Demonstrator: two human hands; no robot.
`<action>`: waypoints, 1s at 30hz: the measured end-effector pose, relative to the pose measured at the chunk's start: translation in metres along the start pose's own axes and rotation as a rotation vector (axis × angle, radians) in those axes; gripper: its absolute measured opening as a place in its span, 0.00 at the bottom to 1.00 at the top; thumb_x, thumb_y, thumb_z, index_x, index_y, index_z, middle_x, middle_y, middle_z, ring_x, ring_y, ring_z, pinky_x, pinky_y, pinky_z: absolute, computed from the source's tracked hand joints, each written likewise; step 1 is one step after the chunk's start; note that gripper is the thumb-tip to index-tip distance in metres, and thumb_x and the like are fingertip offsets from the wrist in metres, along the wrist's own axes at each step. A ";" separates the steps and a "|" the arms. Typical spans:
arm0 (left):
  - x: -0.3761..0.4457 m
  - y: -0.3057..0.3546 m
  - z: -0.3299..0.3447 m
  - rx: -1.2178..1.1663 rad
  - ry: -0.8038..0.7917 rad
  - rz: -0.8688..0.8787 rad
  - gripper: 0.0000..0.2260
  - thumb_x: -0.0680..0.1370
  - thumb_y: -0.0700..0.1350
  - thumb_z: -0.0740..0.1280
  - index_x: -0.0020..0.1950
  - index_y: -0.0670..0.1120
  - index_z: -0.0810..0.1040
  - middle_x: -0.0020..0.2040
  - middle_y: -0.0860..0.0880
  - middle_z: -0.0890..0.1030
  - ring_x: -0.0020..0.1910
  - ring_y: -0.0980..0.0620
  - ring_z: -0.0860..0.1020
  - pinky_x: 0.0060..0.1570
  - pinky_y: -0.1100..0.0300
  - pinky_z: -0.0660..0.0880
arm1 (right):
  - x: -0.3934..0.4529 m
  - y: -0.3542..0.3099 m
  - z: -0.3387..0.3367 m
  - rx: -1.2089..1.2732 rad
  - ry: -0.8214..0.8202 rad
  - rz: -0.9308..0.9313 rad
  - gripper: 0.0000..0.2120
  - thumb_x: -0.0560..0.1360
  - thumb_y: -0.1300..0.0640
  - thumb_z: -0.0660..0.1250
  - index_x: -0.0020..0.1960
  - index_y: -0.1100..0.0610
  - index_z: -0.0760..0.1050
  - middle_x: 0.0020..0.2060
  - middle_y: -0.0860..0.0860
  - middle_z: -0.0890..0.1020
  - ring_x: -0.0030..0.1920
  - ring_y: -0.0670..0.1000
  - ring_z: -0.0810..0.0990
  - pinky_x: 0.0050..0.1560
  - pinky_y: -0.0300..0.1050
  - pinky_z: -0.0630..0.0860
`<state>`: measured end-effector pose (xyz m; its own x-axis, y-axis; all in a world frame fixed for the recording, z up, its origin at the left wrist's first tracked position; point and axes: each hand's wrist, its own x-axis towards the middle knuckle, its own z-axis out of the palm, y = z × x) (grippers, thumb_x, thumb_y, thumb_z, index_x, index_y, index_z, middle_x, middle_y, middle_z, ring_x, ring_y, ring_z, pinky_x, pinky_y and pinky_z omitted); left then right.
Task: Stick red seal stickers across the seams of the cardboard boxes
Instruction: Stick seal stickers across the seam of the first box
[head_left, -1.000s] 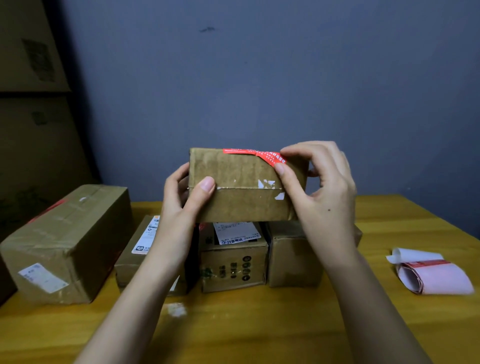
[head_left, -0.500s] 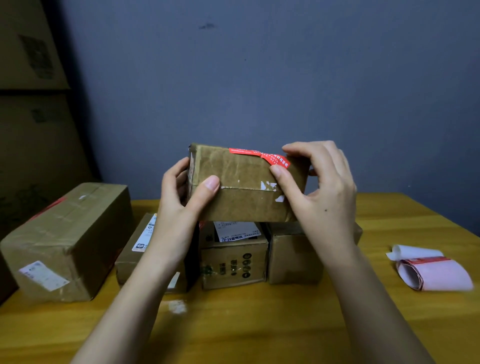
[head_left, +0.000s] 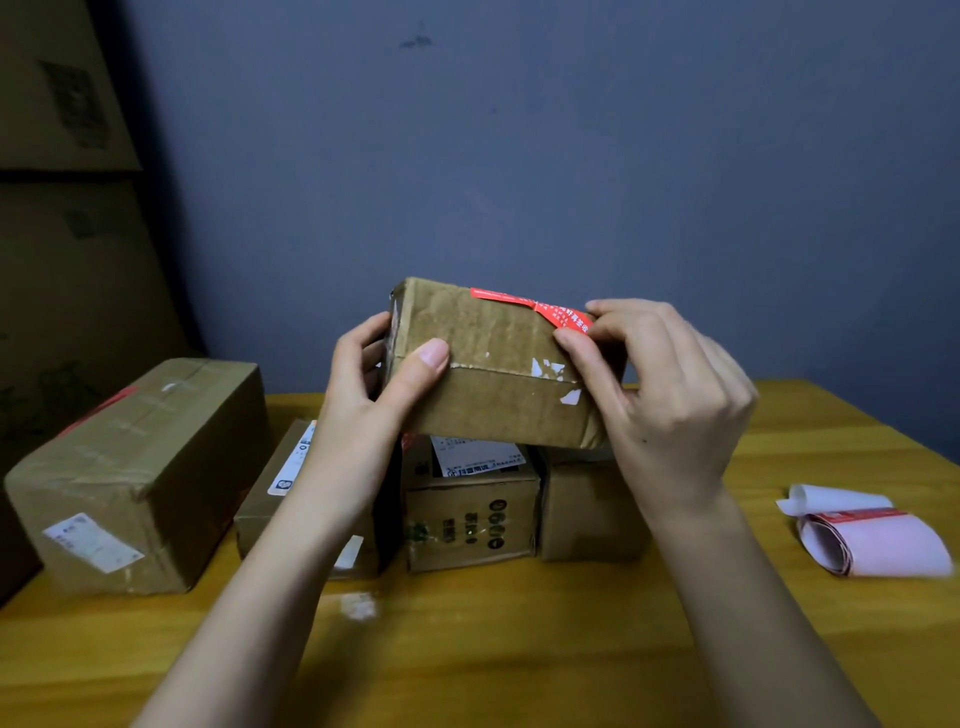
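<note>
Head view, both hands gripping worn cardboard box (head_left: 488, 374), red sticker (head_left: 540, 309) creased over edge

A single wide-angle camera, worn on the person's head, is supplying the only view; no second view is sharing the scene. It is looking forward and slightly downward across the wooden table (head_left: 519, 649) toward the blue-grey wall (head_left: 571, 156) behind it. The left hand (head_left: 374, 395) and right hand (head_left: 670, 400) are sitting close to the lens, near frame centre, with both forearms entering from the bottom edge. The held cardboard box (head_left: 493, 364) is filling the middle of the view. The table's far edge is curving slightly, showing lens distortion toward the margins.
</note>
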<state>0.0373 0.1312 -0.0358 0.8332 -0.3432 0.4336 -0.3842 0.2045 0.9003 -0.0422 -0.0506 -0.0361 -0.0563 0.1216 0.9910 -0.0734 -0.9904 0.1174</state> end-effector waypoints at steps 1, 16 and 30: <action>0.000 0.000 0.000 -0.001 -0.002 -0.005 0.42 0.58 0.67 0.66 0.70 0.52 0.67 0.64 0.52 0.74 0.61 0.58 0.75 0.39 0.77 0.72 | 0.000 0.001 0.000 -0.003 -0.001 -0.006 0.15 0.77 0.50 0.69 0.37 0.60 0.79 0.39 0.50 0.85 0.37 0.51 0.84 0.29 0.47 0.74; 0.001 -0.001 -0.002 -0.031 0.016 -0.079 0.38 0.61 0.64 0.68 0.68 0.52 0.69 0.63 0.52 0.76 0.59 0.57 0.76 0.45 0.70 0.73 | 0.006 0.004 -0.002 0.460 -0.332 0.381 0.13 0.71 0.49 0.73 0.50 0.56 0.77 0.46 0.47 0.80 0.49 0.49 0.78 0.48 0.41 0.74; 0.004 -0.002 -0.005 0.017 0.048 -0.083 0.40 0.58 0.67 0.68 0.67 0.52 0.70 0.62 0.52 0.76 0.60 0.56 0.76 0.51 0.64 0.72 | 0.004 0.004 -0.003 0.161 -0.241 0.054 0.09 0.79 0.53 0.66 0.46 0.58 0.80 0.41 0.50 0.83 0.39 0.50 0.80 0.38 0.46 0.75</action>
<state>0.0433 0.1338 -0.0363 0.8804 -0.3140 0.3554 -0.3193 0.1617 0.9338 -0.0462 -0.0539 -0.0318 0.1836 0.0684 0.9806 0.0833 -0.9951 0.0539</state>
